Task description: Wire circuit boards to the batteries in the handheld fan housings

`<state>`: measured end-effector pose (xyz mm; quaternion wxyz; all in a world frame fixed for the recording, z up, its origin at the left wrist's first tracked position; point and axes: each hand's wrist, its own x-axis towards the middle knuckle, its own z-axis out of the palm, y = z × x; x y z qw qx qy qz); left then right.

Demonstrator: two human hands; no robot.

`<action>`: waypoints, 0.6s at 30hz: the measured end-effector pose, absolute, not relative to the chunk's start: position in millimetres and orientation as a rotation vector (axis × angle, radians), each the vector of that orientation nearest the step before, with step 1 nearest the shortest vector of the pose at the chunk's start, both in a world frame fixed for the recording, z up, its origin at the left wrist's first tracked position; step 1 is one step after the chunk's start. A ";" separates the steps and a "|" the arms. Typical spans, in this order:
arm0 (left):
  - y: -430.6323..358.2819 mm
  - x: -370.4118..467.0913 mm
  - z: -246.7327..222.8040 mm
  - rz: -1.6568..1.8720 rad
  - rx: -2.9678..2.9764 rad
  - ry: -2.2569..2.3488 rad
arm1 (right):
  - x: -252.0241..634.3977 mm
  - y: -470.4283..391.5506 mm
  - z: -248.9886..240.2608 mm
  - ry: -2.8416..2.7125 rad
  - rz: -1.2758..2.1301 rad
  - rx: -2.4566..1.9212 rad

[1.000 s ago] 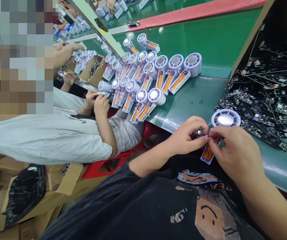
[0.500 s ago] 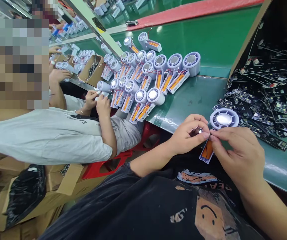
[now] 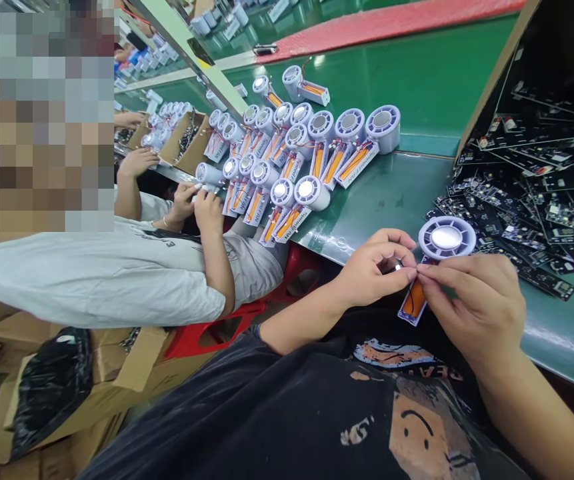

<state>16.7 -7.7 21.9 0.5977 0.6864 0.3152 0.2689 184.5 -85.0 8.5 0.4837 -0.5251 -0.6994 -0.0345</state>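
Observation:
A handheld fan (image 3: 447, 237) with a round lavender head lies at the table's front edge, its open handle showing an orange battery (image 3: 413, 298) and a dark wire. Over the handle, the fingertips of my left hand (image 3: 379, 268) and my right hand (image 3: 484, 300) meet in a pinch. Whatever sits between them is too small to make out, though a bit of something shiny shows inside the curl of my left fingers. Both hands partly cover the handle's upper end.
Several similar fans (image 3: 307, 193) stand in rows to the left on the green table (image 3: 417, 180). Black circuit boards (image 3: 537, 233) spill from a box at the right. A co-worker's hands (image 3: 197, 207) work beyond the fans. Cardboard boxes (image 3: 101, 400) lie at lower left.
My pinched fingertips have shifted very slightly left, still together over the fan's handle. The co-worker farther along has moved an arm a little to the right.

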 end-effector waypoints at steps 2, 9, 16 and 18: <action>-8.1 16.6 24.3 0.664 1.649 0.757 | 185.0 -84.7 8.6 -1.677 -0.036 -1.295; -6.1 15.3 24.5 0.650 1.630 0.731 | 184.3 -86.0 11.7 -1.586 0.133 -1.332; -6.8 15.7 19.7 0.672 1.542 0.702 | 181.1 -85.4 12.0 -1.552 0.064 -1.359; -8.6 17.5 17.5 0.689 1.359 0.646 | 180.0 -85.1 12.8 -1.530 0.053 -1.388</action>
